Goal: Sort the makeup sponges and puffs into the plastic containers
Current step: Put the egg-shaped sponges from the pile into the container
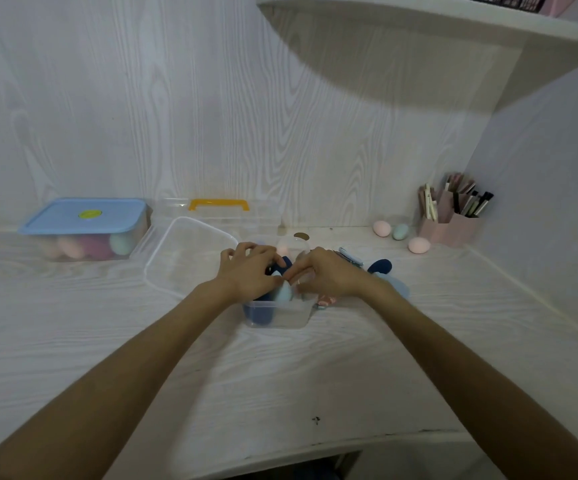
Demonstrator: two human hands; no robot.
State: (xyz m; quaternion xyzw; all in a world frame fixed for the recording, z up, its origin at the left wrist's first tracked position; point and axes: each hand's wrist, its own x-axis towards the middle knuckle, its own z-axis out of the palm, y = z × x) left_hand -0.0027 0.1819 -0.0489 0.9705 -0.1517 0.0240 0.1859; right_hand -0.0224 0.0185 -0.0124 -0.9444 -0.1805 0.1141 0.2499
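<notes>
Sitting at the far left of the desk (280,368), against the wall, a lidded box (84,230) with a pale blue lid holds pink, mauve and mint sponges seen through its clear wall. Just right of it a clear lid (190,258) lies tilted, its left edge near the box, and behind that stands a clear case (221,216) with an orange handle. In the middle, a small clear tub (277,315) sits on the desk with both hands over it. The left hand (249,271) is over the tub's left side, fingers curled down onto the dark blue puffs (258,311) packed inside; whether it grips one or only presses on them cannot be told. A light blue puff (283,292) stands on edge in the tub between the two hands, touching the left thumb. The right hand (325,271) reaches in from the right, fingers bent toward the same puff, and blur hides whether they pinch it. Just beyond the right wrist lie more puffs on the desk: a dark blue one (381,266), a light blue one (400,289) and a patterned pink one (325,301) beside the tub. Farther right, near the corner, two pink sponges (381,228) and a mint sponge (400,231) rest loose beside a pink holder (450,230) full of brushes.
</notes>
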